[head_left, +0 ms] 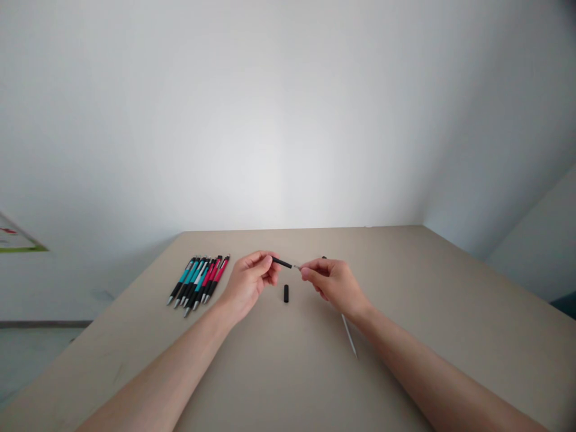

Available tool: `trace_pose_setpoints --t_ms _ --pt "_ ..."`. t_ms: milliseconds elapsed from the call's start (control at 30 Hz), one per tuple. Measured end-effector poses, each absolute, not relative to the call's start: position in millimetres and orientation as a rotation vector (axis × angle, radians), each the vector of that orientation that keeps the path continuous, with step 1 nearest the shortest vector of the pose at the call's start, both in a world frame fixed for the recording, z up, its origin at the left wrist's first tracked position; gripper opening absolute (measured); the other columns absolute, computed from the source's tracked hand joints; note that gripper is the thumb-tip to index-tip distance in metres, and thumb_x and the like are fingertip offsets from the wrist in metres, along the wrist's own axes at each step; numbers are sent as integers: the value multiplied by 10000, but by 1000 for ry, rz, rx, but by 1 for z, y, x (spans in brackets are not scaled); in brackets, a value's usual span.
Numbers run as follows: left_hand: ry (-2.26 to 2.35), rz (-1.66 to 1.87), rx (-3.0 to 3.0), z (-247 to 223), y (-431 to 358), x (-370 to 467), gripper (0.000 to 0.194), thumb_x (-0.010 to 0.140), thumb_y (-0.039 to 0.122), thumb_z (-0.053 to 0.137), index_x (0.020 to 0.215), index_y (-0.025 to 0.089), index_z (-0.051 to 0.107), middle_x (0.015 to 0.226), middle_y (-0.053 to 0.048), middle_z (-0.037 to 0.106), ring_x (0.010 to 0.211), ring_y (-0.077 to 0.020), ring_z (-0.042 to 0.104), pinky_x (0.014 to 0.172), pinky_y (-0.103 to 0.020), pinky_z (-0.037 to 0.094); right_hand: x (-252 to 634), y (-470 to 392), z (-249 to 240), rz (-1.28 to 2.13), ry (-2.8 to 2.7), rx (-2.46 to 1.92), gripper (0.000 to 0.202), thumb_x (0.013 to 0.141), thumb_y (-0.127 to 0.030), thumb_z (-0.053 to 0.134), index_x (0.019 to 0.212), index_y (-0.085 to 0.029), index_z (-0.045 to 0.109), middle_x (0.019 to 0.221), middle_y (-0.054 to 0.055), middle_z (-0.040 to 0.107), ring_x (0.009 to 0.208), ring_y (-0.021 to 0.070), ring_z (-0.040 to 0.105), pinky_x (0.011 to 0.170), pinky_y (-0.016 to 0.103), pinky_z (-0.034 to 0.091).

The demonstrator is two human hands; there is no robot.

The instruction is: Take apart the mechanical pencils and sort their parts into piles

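My left hand pinches a slim black pen barrel between thumb and fingers, its free end pointing right. Just off that end, the closed fingertips of my right hand hold a small silvery pen part; whether the two touch is too fine to tell. Below the gap between my hands, a short black tube like a pen grip lies on the table. A thin whitish pen refill lies partly hidden under my right wrist. Behind my right knuckles a small black end peeks out.
Several pens with turquoise or red barrels, black grips and silver tips lie side by side to the left of my left hand. The beige table meets a pale wall at its far edge. A framed sheet hangs at far left.
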State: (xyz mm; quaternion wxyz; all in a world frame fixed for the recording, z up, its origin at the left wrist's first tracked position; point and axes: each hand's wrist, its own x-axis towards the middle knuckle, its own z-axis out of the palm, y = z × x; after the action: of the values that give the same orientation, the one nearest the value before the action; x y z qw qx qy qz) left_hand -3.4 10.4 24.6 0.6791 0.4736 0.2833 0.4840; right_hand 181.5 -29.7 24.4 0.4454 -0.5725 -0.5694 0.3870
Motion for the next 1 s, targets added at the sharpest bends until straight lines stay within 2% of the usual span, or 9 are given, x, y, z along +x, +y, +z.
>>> trace_pose_setpoints --t_ms 133,267,533,733,1000 --pt "662 1095 1063 26 11 -3 195 734 266 697 833 105 650 667 -30 615 534 -96 525 544 -237 386 187 -27 22 875 -1425 -1400 268 764 -388 562 723 -142 659 481 -34 471 421 74 364 415 210 289" --pt "679 1072 1069 29 9 -1 196 724 275 702 818 110 654 652 -22 603 526 -90 509 538 -237 372 198 -23 21 653 -1461 -1440 300 781 -406 542 768 -144 688 548 4 553 477 99 429 455 223 324" --pt "681 976 1108 31 7 -2 211 744 310 681 762 106 632 660 -33 594 526 -98 513 517 -238 349 210 -22 27 312 -1546 -1583 242 784 -349 544 781 -173 710 653 35 649 549 140 530 548 262 393" --pt "671 868 1157 29 6 -2 227 731 312 702 747 92 648 658 -53 610 556 -115 533 551 -246 384 205 -23 25 244 -1719 -1427 214 831 -312 527 818 -190 703 741 36 675 604 133 539 605 260 410" --pt "604 713 1241 23 7 -5 271 755 353 688 822 91 687 700 -91 648 615 -148 580 623 -280 440 190 -29 27 301 -1940 -1172 177 863 -285 542 844 -186 687 740 33 631 611 118 502 609 247 396"
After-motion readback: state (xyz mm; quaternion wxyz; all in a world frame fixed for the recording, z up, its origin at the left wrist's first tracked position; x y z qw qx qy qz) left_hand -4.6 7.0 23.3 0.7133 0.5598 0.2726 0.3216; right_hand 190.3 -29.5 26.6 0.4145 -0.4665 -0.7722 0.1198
